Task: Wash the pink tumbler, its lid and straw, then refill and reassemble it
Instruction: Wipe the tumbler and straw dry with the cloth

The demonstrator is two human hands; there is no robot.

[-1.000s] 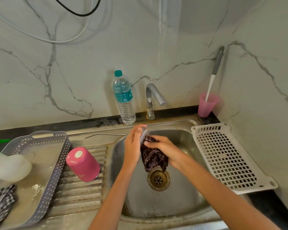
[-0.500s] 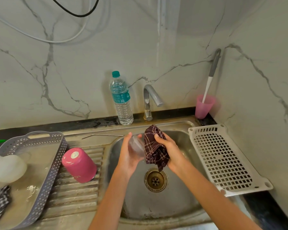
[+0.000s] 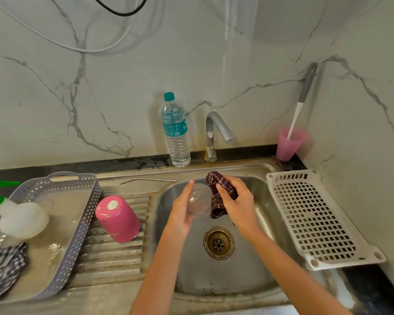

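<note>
Your head-worn wide-angle camera, the only view, looks forward and down from close above the sink (image 3: 223, 283), facing the marble wall (image 3: 123, 98) behind it.

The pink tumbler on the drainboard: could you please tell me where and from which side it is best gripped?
Probably round its body, near the middle, coming from the sink side. The pink tumbler stands mouth down on the ribbed drainboard, so its rim is out of reach, and the grey basket crowds its left.
</note>
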